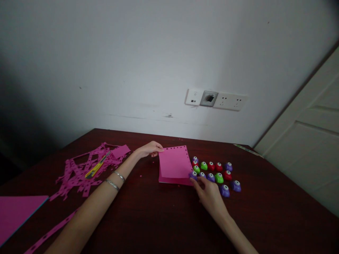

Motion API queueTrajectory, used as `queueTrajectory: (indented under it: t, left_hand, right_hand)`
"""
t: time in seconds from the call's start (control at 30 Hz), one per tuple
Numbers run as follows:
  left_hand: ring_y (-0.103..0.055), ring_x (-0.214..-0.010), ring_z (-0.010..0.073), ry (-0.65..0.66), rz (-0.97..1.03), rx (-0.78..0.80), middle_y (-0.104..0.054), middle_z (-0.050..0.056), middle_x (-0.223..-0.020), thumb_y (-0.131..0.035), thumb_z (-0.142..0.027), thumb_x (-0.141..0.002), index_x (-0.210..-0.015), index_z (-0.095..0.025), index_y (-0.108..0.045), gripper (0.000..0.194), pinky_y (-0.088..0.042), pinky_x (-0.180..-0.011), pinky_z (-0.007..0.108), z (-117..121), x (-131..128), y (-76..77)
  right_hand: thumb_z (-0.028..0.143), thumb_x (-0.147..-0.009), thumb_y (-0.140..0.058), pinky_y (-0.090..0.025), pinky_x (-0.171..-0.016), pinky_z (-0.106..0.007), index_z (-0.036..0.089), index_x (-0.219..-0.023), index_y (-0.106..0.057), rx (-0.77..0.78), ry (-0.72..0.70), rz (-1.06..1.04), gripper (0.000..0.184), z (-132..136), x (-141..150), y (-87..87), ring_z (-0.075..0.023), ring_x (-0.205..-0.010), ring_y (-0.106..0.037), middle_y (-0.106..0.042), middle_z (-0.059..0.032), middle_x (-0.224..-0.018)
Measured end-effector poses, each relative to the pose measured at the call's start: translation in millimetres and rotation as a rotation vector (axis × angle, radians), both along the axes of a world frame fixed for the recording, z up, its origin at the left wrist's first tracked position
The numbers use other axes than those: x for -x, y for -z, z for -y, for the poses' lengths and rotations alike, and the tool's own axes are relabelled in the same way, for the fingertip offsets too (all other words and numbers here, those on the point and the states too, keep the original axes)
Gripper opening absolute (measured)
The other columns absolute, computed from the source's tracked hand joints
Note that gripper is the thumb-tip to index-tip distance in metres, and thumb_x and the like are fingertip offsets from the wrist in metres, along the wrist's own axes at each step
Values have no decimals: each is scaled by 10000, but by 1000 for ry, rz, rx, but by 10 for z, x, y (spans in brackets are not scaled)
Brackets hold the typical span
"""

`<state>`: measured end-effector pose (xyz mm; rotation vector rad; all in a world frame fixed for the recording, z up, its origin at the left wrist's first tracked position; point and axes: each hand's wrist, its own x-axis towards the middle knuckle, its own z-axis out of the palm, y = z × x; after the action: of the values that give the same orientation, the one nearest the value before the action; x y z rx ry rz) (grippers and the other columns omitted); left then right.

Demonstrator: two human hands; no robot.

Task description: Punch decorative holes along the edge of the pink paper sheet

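Observation:
A pink sheet of paper [174, 165] with punched holes along its top and right edges lies on other pink sheets on the dark wooden table [159, 218]. My left hand [149, 149] pinches the sheet's top left corner. My right hand [208, 192] rests at the stack's lower right corner, its fingertips on a small purple craft punch [193, 174]. Several more small punches [219, 174] in purple, green and red sit in rows just right of the paper.
A heap of punched pink paper strips [79, 173] lies at the left with a yellow utility knife [97, 165] on it. Another pink sheet [16, 211] pokes in at the lower left. Wall sockets [215, 100] are behind; a door [309, 141] stands right.

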<state>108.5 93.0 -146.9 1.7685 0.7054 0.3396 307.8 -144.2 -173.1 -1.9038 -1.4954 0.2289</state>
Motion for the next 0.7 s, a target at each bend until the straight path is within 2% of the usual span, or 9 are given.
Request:
queueTrajectory:
  t: [0.2,0.47,0.7]
  left_hand:
    - [-380,-401,58,-7,-19,-4,-444,-42,-444,-621,-380,-693,-815,-107,-624,299,-223,-410,220,-2,-7,7]
    - [-365,-409,55,-3,-38,0,-430,-40,-482,-637,-382,-679,-799,-124,-615,286,-191,-407,228,-44,13,35]
    - [-311,-395,39,-26,-93,58,-392,-45,-501,-675,-386,-644,-790,-143,-608,290,-119,-406,233,-157,13,144]
  right_hand:
    - [455,-836,-432,-355,-465,-247,170,-734,-613,19,8,43,353,-19,-8,21,-158,-449,-553,-588,-13,-523]
    - [389,-867,-415,-346,-519,-246,181,-707,-567,69,-21,182,303,-43,59,56,-184,-581,-609,-632,-46,-630]
    - [342,-877,-416,-336,-533,-236,177,-687,-530,116,-5,307,276,-70,152,51,-177,-597,-616,-642,-54,-666]
